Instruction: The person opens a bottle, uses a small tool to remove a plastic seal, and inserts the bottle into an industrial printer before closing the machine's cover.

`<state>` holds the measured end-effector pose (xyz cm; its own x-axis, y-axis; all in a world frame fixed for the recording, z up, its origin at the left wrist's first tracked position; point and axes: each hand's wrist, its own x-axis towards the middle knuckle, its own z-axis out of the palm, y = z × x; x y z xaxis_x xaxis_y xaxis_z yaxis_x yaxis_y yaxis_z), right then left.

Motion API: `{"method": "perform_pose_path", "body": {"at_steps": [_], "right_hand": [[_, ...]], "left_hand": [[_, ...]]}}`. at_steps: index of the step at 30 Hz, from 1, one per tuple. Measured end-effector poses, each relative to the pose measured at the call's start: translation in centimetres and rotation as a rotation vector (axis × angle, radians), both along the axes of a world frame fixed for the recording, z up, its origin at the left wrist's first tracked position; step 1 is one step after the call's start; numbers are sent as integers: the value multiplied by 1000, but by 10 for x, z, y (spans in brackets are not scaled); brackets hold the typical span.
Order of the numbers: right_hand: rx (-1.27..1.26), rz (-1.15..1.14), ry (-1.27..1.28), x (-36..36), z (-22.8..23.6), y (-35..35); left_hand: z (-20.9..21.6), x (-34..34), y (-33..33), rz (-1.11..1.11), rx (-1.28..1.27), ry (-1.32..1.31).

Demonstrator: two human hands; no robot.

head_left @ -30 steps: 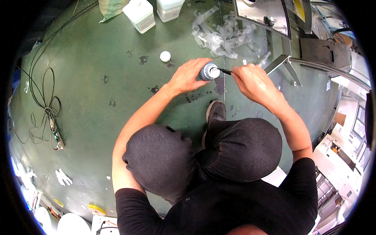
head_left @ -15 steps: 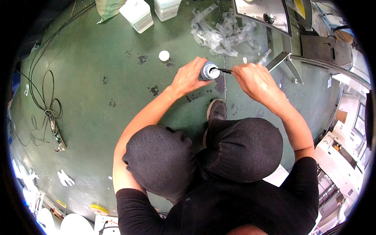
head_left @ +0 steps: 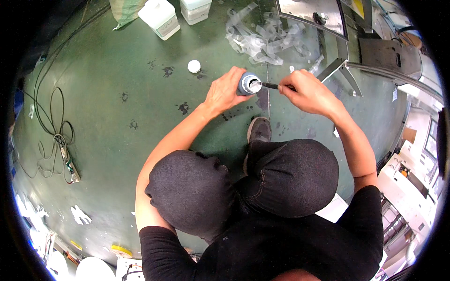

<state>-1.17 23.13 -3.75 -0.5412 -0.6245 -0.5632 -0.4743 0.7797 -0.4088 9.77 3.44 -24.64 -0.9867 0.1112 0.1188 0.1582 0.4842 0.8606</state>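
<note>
My left hand (head_left: 224, 91) is wrapped round a grey-blue bottle (head_left: 243, 83), which is tilted with its uncapped mouth toward the right. Between the fingers of my right hand (head_left: 307, 93) is a slim tool with a dark handle (head_left: 270, 85). Its light-coloured tip is at the bottle's mouth, partly inside; I cannot make out the tip's shape. Up and to the left of the bottle, a round white cap (head_left: 193, 66) lies on the green floor (head_left: 108, 154).
Two white plastic jugs (head_left: 160, 21) stand at the far side. Beyond the bottle lies a heap of translucent strips (head_left: 267, 40). A metal frame leg (head_left: 342, 70) rises at the far right. Looped cables (head_left: 58, 126) and a power strip (head_left: 72, 171) lie at left.
My right hand has turned a little and drawn slightly right, so more of the tool's handle shows. The left hand keeps its grip on the bottle. The view has shifted slightly.
</note>
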Motion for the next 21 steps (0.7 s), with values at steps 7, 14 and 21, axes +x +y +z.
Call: {"method": "perform_pose_path", "body": {"at_steps": [7, 14, 21], "right_hand": [[30, -103, -23, 12, -2, 3], [-33, 4, 262, 37, -3, 8], [19, 56, 262, 35, -4, 4]], "left_hand": [[0, 1, 0, 6, -4, -5], [4, -5, -8, -67, 6, 152], [-4, -6, -18, -195, 172, 31]]}}
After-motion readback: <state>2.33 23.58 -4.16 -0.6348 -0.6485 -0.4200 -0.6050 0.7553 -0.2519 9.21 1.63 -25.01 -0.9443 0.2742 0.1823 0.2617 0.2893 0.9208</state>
